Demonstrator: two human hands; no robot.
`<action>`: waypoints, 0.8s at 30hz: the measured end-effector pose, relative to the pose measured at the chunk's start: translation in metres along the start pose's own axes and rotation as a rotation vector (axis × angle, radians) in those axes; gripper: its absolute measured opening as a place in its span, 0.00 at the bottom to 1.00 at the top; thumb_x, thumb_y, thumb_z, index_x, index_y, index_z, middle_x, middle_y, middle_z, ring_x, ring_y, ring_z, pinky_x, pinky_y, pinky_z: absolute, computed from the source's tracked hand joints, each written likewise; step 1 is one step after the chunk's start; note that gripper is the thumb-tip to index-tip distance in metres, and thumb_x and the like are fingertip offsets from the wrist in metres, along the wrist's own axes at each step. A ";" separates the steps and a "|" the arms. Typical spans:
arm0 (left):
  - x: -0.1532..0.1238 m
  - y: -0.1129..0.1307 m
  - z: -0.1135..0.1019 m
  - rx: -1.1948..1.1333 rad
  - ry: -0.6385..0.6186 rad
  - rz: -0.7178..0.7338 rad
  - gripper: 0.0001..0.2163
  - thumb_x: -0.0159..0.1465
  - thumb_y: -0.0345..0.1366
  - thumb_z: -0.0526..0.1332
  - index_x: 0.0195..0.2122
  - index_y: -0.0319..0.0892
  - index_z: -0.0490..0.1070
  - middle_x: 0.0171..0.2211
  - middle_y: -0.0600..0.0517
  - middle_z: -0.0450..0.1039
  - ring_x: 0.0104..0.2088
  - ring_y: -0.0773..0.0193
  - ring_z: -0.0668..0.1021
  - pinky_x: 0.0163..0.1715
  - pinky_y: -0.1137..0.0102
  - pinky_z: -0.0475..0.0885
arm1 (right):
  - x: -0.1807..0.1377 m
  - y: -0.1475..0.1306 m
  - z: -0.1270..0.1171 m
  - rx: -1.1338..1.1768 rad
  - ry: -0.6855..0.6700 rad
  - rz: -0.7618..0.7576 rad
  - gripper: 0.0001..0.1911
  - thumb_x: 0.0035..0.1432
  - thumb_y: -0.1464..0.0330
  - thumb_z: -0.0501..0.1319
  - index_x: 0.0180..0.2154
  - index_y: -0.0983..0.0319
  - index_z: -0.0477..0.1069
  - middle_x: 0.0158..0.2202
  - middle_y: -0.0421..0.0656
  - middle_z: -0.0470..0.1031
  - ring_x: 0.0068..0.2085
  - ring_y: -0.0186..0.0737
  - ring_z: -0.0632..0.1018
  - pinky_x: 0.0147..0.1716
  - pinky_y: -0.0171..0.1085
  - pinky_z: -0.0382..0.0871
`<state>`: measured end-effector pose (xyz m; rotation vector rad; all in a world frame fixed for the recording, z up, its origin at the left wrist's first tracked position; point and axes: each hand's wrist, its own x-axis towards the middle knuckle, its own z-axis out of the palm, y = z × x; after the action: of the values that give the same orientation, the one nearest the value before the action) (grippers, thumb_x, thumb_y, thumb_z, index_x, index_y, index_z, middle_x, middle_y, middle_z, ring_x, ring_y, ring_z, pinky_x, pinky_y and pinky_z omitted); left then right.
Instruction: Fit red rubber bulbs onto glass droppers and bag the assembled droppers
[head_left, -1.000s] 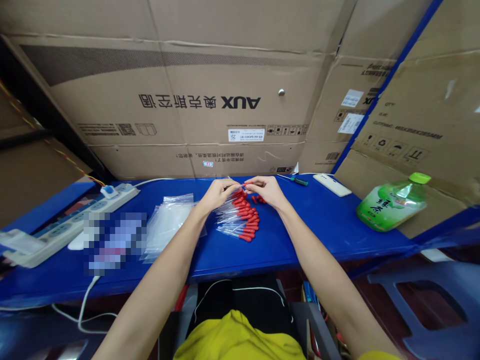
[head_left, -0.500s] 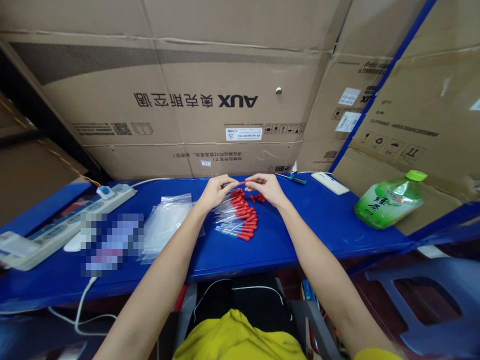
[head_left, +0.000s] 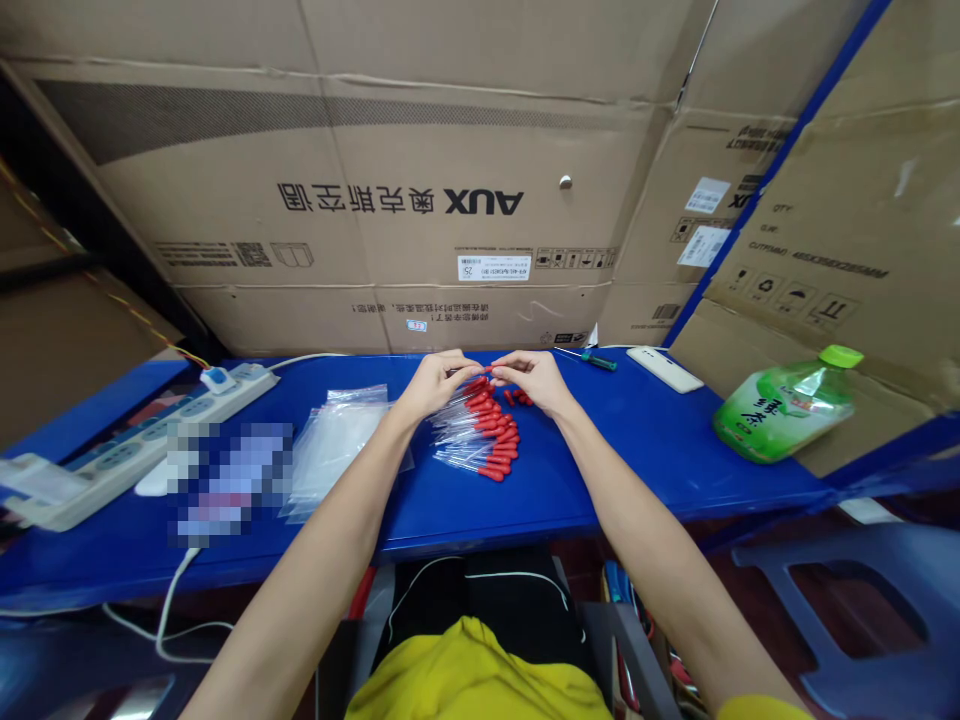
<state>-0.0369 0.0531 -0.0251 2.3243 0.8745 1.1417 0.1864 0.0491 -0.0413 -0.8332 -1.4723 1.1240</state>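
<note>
My left hand [head_left: 435,382] and my right hand [head_left: 534,378] meet over the far middle of the blue table [head_left: 645,450]. Both pinch one clear dropper with a red bulb [head_left: 480,371] between their fingertips, the left on the clear tube, the right on the red end. Right below them lies a row of several clear droppers with red bulbs [head_left: 484,436]. A few loose red bulbs [head_left: 519,398] sit beside my right hand.
A stack of clear plastic bags [head_left: 337,445] lies left of the droppers, a white power strip [head_left: 142,440] further left. A green bottle [head_left: 787,405] lies on its side at right. A white remote-like device [head_left: 664,367], a small screwdriver [head_left: 598,361] and cardboard boxes [head_left: 420,200] stand behind.
My hands stay together on the dropper; my fingers shift only slightly. The view moved a little.
</note>
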 end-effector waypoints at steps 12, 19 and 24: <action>0.001 -0.002 0.003 0.006 -0.036 -0.028 0.17 0.70 0.46 0.59 0.40 0.40 0.84 0.33 0.48 0.80 0.35 0.60 0.77 0.40 0.66 0.70 | -0.001 -0.002 0.005 -0.031 -0.019 0.001 0.24 0.42 0.52 0.77 0.35 0.61 0.81 0.33 0.45 0.85 0.35 0.48 0.86 0.42 0.45 0.82; 0.001 -0.004 0.001 0.059 -0.008 -0.036 0.17 0.70 0.47 0.60 0.40 0.40 0.83 0.34 0.49 0.79 0.33 0.62 0.77 0.37 0.68 0.69 | 0.000 -0.001 -0.001 -0.066 -0.019 -0.052 0.21 0.46 0.53 0.75 0.36 0.61 0.81 0.33 0.44 0.85 0.35 0.46 0.85 0.41 0.43 0.80; -0.001 -0.021 -0.005 0.189 0.137 -0.119 0.22 0.75 0.44 0.50 0.42 0.39 0.82 0.37 0.46 0.80 0.40 0.58 0.80 0.46 0.65 0.71 | -0.001 -0.001 -0.005 -0.304 -0.077 -0.115 0.15 0.55 0.57 0.71 0.39 0.61 0.81 0.35 0.43 0.84 0.35 0.42 0.82 0.40 0.40 0.76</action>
<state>-0.0486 0.0679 -0.0351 2.3252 1.2010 1.2258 0.1915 0.0492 -0.0410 -0.9071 -1.7608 0.8664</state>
